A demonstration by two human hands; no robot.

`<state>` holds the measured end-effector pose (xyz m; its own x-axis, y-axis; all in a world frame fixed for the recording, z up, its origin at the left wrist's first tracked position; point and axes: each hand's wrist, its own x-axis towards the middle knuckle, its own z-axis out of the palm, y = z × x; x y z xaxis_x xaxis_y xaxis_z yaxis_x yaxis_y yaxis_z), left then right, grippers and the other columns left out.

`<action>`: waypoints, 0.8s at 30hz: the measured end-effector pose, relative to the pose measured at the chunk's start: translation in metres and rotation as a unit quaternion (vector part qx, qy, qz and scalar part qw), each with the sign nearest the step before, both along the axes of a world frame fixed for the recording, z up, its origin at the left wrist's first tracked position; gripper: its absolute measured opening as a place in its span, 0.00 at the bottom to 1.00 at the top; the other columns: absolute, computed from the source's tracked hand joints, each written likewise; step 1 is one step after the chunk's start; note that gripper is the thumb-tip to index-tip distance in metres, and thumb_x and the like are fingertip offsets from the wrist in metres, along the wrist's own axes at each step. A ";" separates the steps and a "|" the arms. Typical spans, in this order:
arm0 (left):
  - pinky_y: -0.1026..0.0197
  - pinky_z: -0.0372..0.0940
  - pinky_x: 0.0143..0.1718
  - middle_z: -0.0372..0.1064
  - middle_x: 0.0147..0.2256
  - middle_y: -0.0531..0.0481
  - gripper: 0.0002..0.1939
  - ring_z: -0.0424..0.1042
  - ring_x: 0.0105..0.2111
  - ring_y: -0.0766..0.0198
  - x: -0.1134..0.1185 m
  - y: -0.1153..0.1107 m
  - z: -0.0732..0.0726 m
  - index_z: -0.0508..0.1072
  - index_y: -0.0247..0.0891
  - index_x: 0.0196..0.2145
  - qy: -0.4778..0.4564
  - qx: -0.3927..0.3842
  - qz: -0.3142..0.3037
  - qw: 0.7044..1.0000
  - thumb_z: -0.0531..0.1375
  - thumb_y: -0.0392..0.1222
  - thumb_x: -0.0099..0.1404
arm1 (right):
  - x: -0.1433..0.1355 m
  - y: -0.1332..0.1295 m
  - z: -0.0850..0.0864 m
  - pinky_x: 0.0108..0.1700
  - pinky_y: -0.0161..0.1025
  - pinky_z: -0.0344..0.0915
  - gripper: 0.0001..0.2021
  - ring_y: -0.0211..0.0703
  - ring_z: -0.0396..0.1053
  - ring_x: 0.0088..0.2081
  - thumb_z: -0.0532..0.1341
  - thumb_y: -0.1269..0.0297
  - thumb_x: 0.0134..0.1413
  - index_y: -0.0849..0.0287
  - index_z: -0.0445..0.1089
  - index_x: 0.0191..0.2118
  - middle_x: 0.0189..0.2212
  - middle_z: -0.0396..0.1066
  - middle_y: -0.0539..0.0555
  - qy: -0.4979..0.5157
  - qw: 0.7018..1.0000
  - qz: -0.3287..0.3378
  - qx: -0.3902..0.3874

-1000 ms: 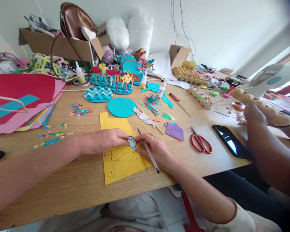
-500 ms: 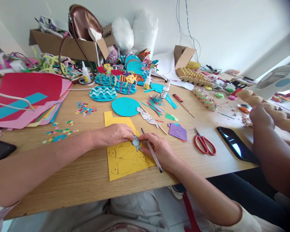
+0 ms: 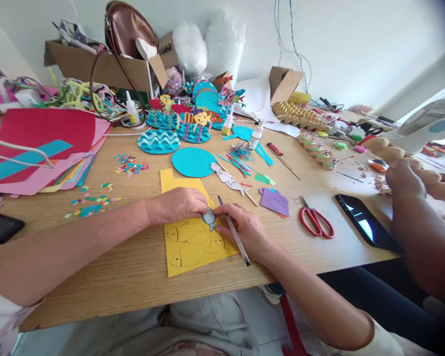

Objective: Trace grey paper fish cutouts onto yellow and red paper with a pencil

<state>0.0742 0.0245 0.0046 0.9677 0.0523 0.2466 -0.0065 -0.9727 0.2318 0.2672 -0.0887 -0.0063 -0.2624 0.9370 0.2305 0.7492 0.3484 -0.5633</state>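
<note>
On a yellow paper sheet (image 3: 187,265) with several fish outlines lies a small grey paper fish (image 3: 208,217), its tail toward me. The fingers of my left hand (image 3: 181,203) are closed at the fish's upper left edge and rest on the sheet. My right hand (image 3: 248,230) is closed too, with a pen (image 3: 237,239) lodged between its fingers, tip pointing away from me. Its thumb and forefinger touch the right side of the fish. Just beyond the sheet are a blue oval (image 3: 193,162) and a few white fish cutouts (image 3: 228,179) beside a thin stick.
Red-handled scissors (image 3: 315,220), a phone (image 3: 365,220) and purple paper pieces (image 3: 275,201) lie to the right. Another person's hand (image 3: 406,180) holds an egg-carton strip there. Coloured sheets (image 3: 40,143) and confetti (image 3: 92,205) are on the left; glue bottles (image 3: 255,137) stand farther back.
The view has shifted slightly. Both hands keep nearly the same place on the fish and the yellow sheet, and the pen stays in my right hand.
</note>
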 end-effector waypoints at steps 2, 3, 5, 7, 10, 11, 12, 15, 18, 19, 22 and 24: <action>0.66 0.62 0.35 0.72 0.33 0.48 0.15 0.69 0.34 0.64 0.000 0.000 0.000 0.73 0.34 0.32 -0.001 0.014 0.000 1.000 0.49 0.37 0.71 | 0.000 0.000 0.000 0.37 0.37 0.64 0.14 0.44 0.70 0.38 0.65 0.74 0.48 0.56 0.67 0.41 0.35 0.72 0.53 -0.002 1.000 -0.001 0.000; 0.66 0.62 0.35 0.72 0.33 0.48 0.15 0.69 0.34 0.64 0.000 0.000 0.000 0.73 0.34 0.32 -0.003 0.019 0.000 1.000 0.49 0.37 0.71 | 0.000 0.000 0.000 0.37 0.37 0.64 0.14 0.44 0.70 0.38 0.65 0.74 0.48 0.56 0.67 0.41 0.35 0.72 0.53 -0.003 1.000 -0.002 -0.002; 0.66 0.62 0.35 0.72 0.32 0.48 0.15 0.69 0.34 0.64 0.001 -0.001 0.000 0.73 0.34 0.32 -0.007 0.026 -0.001 1.000 0.49 0.38 0.71 | -0.001 0.000 0.000 0.37 0.37 0.64 0.14 0.44 0.70 0.38 0.65 0.75 0.47 0.56 0.66 0.41 0.35 0.72 0.53 -0.004 1.000 -0.001 -0.003; 0.66 0.62 0.35 0.72 0.32 0.48 0.15 0.69 0.34 0.64 0.001 -0.001 0.000 0.73 0.34 0.32 -0.007 0.027 0.000 1.000 0.49 0.37 0.71 | -0.001 0.000 0.000 0.37 0.37 0.64 0.14 0.43 0.70 0.38 0.65 0.75 0.47 0.57 0.66 0.41 0.35 0.72 0.53 -0.005 1.000 -0.002 -0.003; 0.66 0.61 0.35 0.72 0.32 0.49 0.14 0.69 0.33 0.65 0.001 -0.002 0.001 0.73 0.35 0.32 -0.004 0.026 0.007 1.000 0.49 0.37 0.71 | -0.001 0.000 0.000 0.37 0.37 0.64 0.14 0.43 0.70 0.38 0.65 0.75 0.47 0.57 0.66 0.41 0.35 0.72 0.52 -0.006 1.000 -0.002 -0.003; 0.67 0.61 0.35 0.72 0.32 0.49 0.14 0.69 0.33 0.65 0.001 -0.002 0.001 0.73 0.35 0.32 -0.003 0.024 0.009 1.000 0.49 0.38 0.71 | 0.000 0.000 0.000 0.37 0.37 0.64 0.14 0.43 0.70 0.38 0.65 0.75 0.47 0.57 0.66 0.41 0.34 0.72 0.52 -0.007 1.000 -0.002 -0.003; 0.67 0.61 0.35 0.72 0.32 0.49 0.14 0.69 0.33 0.65 0.001 -0.002 0.001 0.73 0.35 0.32 -0.002 0.023 0.009 1.000 0.50 0.38 0.71 | 0.000 0.000 0.000 0.37 0.37 0.64 0.14 0.44 0.70 0.38 0.65 0.75 0.47 0.57 0.66 0.41 0.34 0.72 0.52 -0.007 1.000 -0.002 -0.003; 0.66 0.61 0.35 0.72 0.33 0.49 0.14 0.69 0.34 0.65 0.001 -0.002 0.001 0.73 0.35 0.32 0.000 0.020 0.007 1.000 0.50 0.38 0.71 | 0.000 0.000 0.001 0.37 0.37 0.64 0.14 0.44 0.70 0.38 0.65 0.75 0.47 0.57 0.66 0.41 0.34 0.72 0.53 -0.007 1.000 -0.002 -0.002; 0.67 0.61 0.35 0.72 0.32 0.49 0.15 0.69 0.33 0.65 0.001 -0.001 0.000 0.73 0.35 0.32 0.001 0.022 0.011 1.000 0.49 0.38 0.71 | 0.000 0.000 0.001 0.37 0.37 0.64 0.14 0.43 0.70 0.38 0.65 0.74 0.48 0.56 0.66 0.41 0.35 0.72 0.53 -0.007 1.000 -0.003 -0.002; 0.67 0.61 0.35 0.72 0.32 0.49 0.15 0.69 0.33 0.65 0.001 -0.001 0.000 0.73 0.35 0.32 0.001 0.023 0.012 1.000 0.49 0.38 0.71 | 0.000 0.000 0.001 0.37 0.37 0.64 0.14 0.43 0.70 0.38 0.65 0.74 0.48 0.56 0.66 0.41 0.35 0.72 0.53 -0.007 1.000 -0.003 -0.002; 0.66 0.61 0.35 0.72 0.32 0.49 0.15 0.69 0.33 0.65 0.001 -0.001 -0.001 0.73 0.35 0.32 -0.005 0.027 0.009 1.000 0.49 0.39 0.71 | -0.001 0.000 0.001 0.37 0.37 0.64 0.14 0.44 0.70 0.38 0.65 0.74 0.48 0.56 0.66 0.41 0.35 0.72 0.52 -0.006 1.000 -0.003 -0.004; 0.66 0.61 0.35 0.72 0.33 0.49 0.16 0.69 0.34 0.65 0.001 -0.001 -0.001 0.73 0.35 0.32 -0.007 0.029 0.009 1.000 0.48 0.39 0.71 | -0.001 0.000 0.001 0.37 0.37 0.64 0.14 0.43 0.70 0.38 0.65 0.74 0.48 0.56 0.66 0.41 0.35 0.72 0.52 -0.005 1.000 -0.004 -0.004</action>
<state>0.0748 0.0230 0.0038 0.9632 0.0549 0.2633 0.0084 -0.9846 0.1746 0.2663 -0.0891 -0.0049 -0.2574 0.9409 0.2200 0.7577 0.3379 -0.5583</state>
